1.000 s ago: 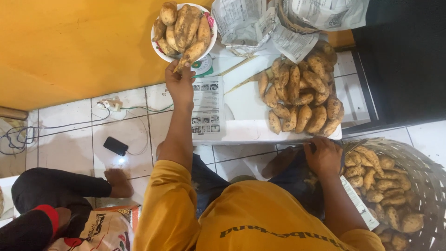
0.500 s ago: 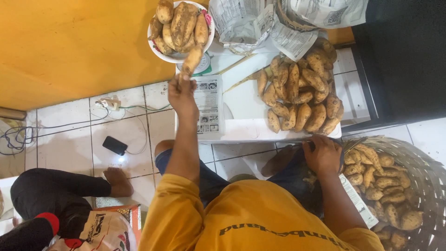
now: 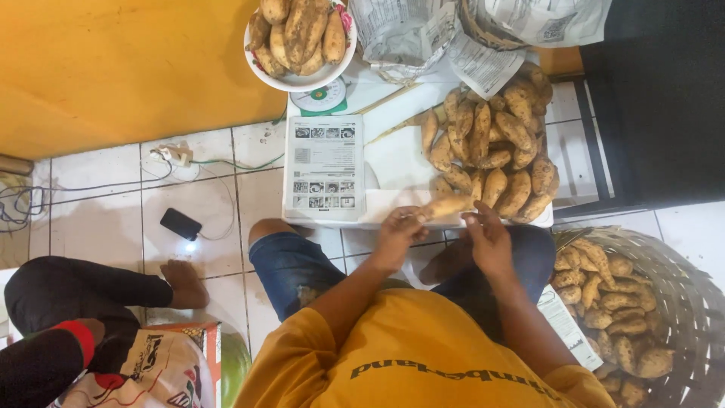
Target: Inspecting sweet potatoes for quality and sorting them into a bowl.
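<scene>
Both hands meet in front of my lap on one sweet potato (image 3: 447, 205). My left hand (image 3: 399, 228) grips its left end, and my right hand (image 3: 487, 234) touches its right end with the fingertips. Just beyond lies a pile of sweet potatoes (image 3: 495, 151) on a white board (image 3: 393, 159). Farther away a white bowl (image 3: 302, 78) heaped with sweet potatoes sits on a small kitchen scale (image 3: 321, 98). I wear a yellow shirt and blue jean shorts.
A woven basket (image 3: 680, 279) with several sweet potatoes stands at my right. A printed sheet (image 3: 325, 166) lies on the board. A black phone (image 3: 180, 224), cables and a plug (image 3: 175, 155) lie on the tiled floor. Another person's legs (image 3: 83, 295) are at left. Crumpled bags (image 3: 408, 34) lie beyond.
My left hand has come back from the bowl on the scale to my lap. My right hand has left the basket, and both now hold one sweet potato.
</scene>
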